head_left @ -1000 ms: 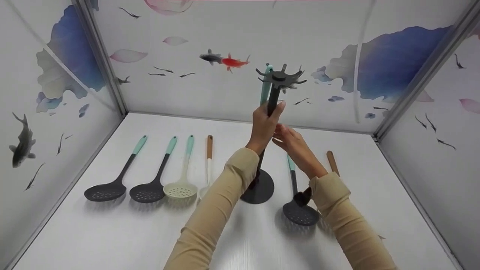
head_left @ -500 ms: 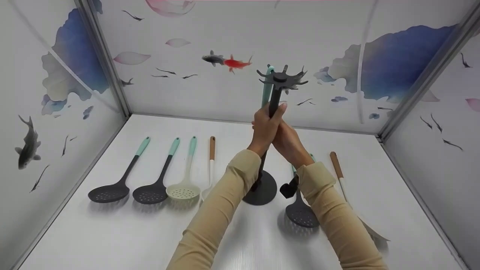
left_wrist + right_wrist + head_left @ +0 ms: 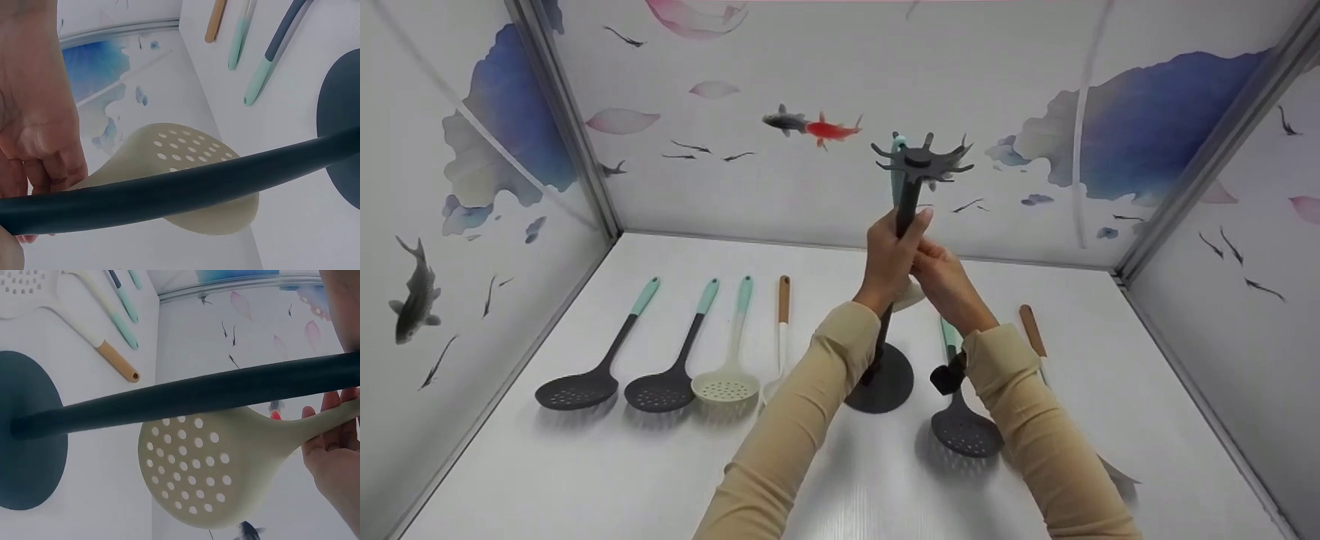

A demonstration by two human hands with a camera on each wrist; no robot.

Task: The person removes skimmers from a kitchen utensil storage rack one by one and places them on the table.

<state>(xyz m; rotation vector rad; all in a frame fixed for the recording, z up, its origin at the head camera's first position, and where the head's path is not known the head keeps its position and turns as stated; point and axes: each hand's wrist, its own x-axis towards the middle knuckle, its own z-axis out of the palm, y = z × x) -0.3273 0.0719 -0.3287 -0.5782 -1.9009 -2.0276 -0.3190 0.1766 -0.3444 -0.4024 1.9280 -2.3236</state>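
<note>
A dark utensil stand [image 3: 908,206] with a crown of hooks on top rises from a round base. My left hand [image 3: 889,255] grips its post just under the hooks. Behind the post is a cream skimmer [image 3: 185,472], perforated head down, its mint handle [image 3: 898,176] reaching up to the hooks. My right hand [image 3: 949,277] is right of the post, just below the left one. In the right wrist view, the right hand's fingers [image 3: 332,427] curl round the skimmer's lower handle. The left hand hides part of that handle in the head view.
Left of the stand lie two dark skimmers [image 3: 577,390], a cream skimmer [image 3: 725,386] and a brown-handled utensil [image 3: 784,300]. Another dark skimmer [image 3: 966,435] and a brown-handled, white-shafted utensil [image 3: 1030,326] lie on the right. Printed white walls [image 3: 720,180] enclose the table.
My right hand went in behind the left one, then drew back slightly right. The cream skimmer's head now shows right of the post, and its handle stands more upright. The left hand stayed put.
</note>
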